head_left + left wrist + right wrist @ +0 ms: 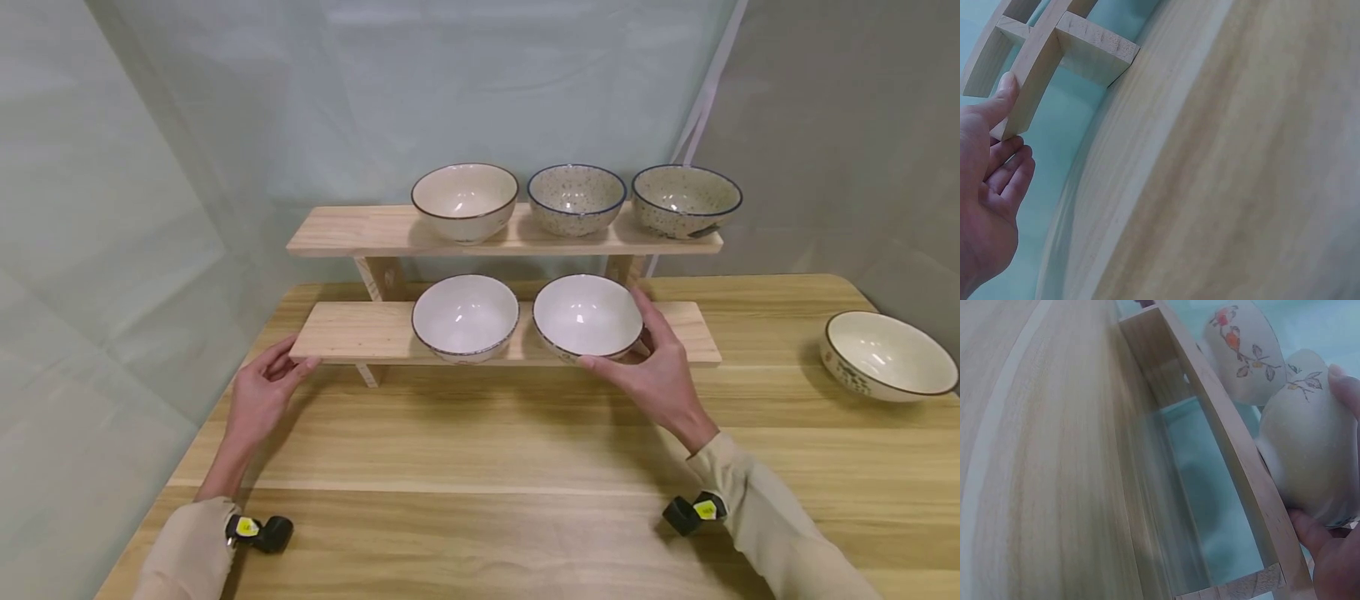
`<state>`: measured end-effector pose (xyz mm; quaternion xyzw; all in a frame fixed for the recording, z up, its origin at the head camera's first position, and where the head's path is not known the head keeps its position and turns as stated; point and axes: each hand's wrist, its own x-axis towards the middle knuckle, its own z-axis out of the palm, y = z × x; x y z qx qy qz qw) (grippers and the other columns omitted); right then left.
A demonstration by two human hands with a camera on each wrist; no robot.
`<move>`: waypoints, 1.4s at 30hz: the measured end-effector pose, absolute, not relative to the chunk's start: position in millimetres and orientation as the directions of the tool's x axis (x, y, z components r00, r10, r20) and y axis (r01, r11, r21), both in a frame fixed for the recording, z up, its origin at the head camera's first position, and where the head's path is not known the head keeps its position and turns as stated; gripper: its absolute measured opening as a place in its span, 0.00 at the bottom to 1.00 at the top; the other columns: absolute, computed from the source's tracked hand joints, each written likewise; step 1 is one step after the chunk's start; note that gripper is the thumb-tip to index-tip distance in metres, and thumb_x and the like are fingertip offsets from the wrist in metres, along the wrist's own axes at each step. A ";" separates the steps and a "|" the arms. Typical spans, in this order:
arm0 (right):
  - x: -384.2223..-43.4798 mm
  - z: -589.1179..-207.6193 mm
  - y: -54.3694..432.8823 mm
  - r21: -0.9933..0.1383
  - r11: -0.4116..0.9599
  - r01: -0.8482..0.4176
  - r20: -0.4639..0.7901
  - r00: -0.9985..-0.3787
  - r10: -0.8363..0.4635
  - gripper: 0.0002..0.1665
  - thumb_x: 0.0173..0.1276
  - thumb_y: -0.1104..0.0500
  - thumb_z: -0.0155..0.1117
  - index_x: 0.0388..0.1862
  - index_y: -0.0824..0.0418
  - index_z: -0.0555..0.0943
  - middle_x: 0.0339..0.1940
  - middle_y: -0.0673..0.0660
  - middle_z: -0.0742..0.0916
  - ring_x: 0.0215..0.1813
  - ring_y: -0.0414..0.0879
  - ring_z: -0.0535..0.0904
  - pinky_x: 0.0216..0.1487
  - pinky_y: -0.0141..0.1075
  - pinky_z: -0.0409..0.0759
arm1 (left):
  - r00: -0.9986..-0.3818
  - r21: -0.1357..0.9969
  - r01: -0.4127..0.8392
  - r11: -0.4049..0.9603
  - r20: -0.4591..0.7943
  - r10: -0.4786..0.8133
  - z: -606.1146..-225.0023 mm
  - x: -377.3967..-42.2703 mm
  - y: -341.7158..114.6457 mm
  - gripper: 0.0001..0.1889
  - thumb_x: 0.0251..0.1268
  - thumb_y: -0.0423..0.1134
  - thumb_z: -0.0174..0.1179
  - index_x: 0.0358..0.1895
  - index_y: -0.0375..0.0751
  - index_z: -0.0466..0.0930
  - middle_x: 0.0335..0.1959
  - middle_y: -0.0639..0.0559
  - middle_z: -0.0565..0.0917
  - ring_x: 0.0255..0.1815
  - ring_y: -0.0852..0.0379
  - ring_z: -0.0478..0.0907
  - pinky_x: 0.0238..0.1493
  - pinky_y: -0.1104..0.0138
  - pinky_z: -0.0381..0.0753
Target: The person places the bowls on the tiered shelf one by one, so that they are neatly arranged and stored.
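A two-tier wooden shelf (352, 332) stands at the back of the table. My left hand (258, 393) grips the left end of its lower board, thumb at the front edge and fingers beneath, as the left wrist view shows. At the right part of that board, my right hand (658, 373) holds a white bowl (587, 315) with a dark rim, thumb at the front and fingers around the right side. Left of it sits a similar white bowl (465, 315). In the right wrist view, the held bowl (1310, 444) has a painted branch on its outside.
On the upper board stand a cream bowl (465, 196) and two speckled bowls with blue rims, one in the middle (576, 198) and one at the right (686, 200). Another cream bowl (888, 354) sits on the table (450, 500) at the far right. Pale sheeting (480, 92) hangs behind.
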<state>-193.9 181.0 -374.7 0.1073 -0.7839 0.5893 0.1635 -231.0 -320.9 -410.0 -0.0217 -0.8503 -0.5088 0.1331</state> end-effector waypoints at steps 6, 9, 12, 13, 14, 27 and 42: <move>-193.7 -374.2 181.6 -0.891 0.291 -0.348 0.366 -0.930 0.011 0.62 0.58 0.70 0.80 0.85 0.62 0.53 0.80 0.67 0.62 0.69 0.67 0.71 0.57 0.22 0.76 | -0.965 0.862 0.167 0.479 0.242 -0.099 -410.1 -231.7 -320.8 0.33 0.75 0.42 0.65 0.75 0.29 0.67 0.65 0.28 0.77 0.50 0.78 0.77 0.48 0.82 0.78; -193.2 -372.9 181.4 -0.896 0.299 -0.329 0.344 -0.939 -0.003 0.62 0.59 0.69 0.79 0.85 0.63 0.51 0.80 0.68 0.61 0.69 0.67 0.70 0.56 0.21 0.75 | -0.967 0.861 0.158 0.483 0.234 -0.102 -409.8 -231.3 -320.9 0.33 0.75 0.43 0.65 0.76 0.30 0.67 0.66 0.27 0.76 0.49 0.78 0.77 0.47 0.82 0.78; -192.8 -371.4 180.8 -0.899 0.303 -0.315 0.327 -0.945 -0.014 0.63 0.60 0.68 0.79 0.86 0.62 0.50 0.80 0.67 0.61 0.71 0.66 0.68 0.57 0.21 0.74 | -0.969 0.862 0.151 0.484 0.227 -0.102 -409.7 -230.7 -321.2 0.34 0.76 0.44 0.65 0.76 0.30 0.66 0.66 0.26 0.75 0.49 0.79 0.76 0.47 0.82 0.78; -192.7 -371.0 180.6 -0.901 0.301 -0.313 0.323 -0.946 -0.017 0.63 0.61 0.68 0.79 0.86 0.62 0.50 0.80 0.67 0.60 0.71 0.65 0.68 0.57 0.21 0.73 | -0.969 0.862 0.149 0.484 0.225 -0.102 -409.6 -230.6 -321.3 0.34 0.76 0.44 0.65 0.76 0.30 0.66 0.66 0.25 0.75 0.49 0.79 0.76 0.46 0.82 0.78; -192.7 -370.7 180.5 -0.900 0.301 -0.314 0.324 -0.946 -0.019 0.63 0.61 0.68 0.79 0.86 0.62 0.50 0.80 0.67 0.60 0.72 0.64 0.67 0.57 0.22 0.73 | -0.969 0.863 0.148 0.482 0.223 -0.102 -409.6 -230.5 -321.3 0.34 0.76 0.44 0.65 0.76 0.30 0.66 0.66 0.25 0.75 0.49 0.79 0.76 0.46 0.82 0.78; -188.4 -367.8 187.1 -0.874 0.243 -0.421 0.428 -0.904 -0.026 0.58 0.59 0.75 0.76 0.84 0.63 0.56 0.79 0.63 0.64 0.70 0.60 0.69 0.59 0.25 0.75 | -0.969 0.862 0.147 0.485 0.224 -0.105 -409.1 -230.2 -321.1 0.34 0.76 0.44 0.64 0.76 0.29 0.66 0.66 0.24 0.75 0.48 0.79 0.76 0.46 0.82 0.78; -173.2 -367.7 206.9 -0.860 0.243 -0.448 0.458 -0.889 -0.017 0.55 0.60 0.80 0.72 0.83 0.63 0.58 0.78 0.61 0.65 0.74 0.57 0.66 0.65 0.29 0.74 | -0.970 0.871 0.143 0.470 0.216 -0.107 -409.7 -231.1 -321.7 0.34 0.76 0.43 0.65 0.76 0.29 0.66 0.67 0.25 0.74 0.49 0.79 0.76 0.47 0.82 0.78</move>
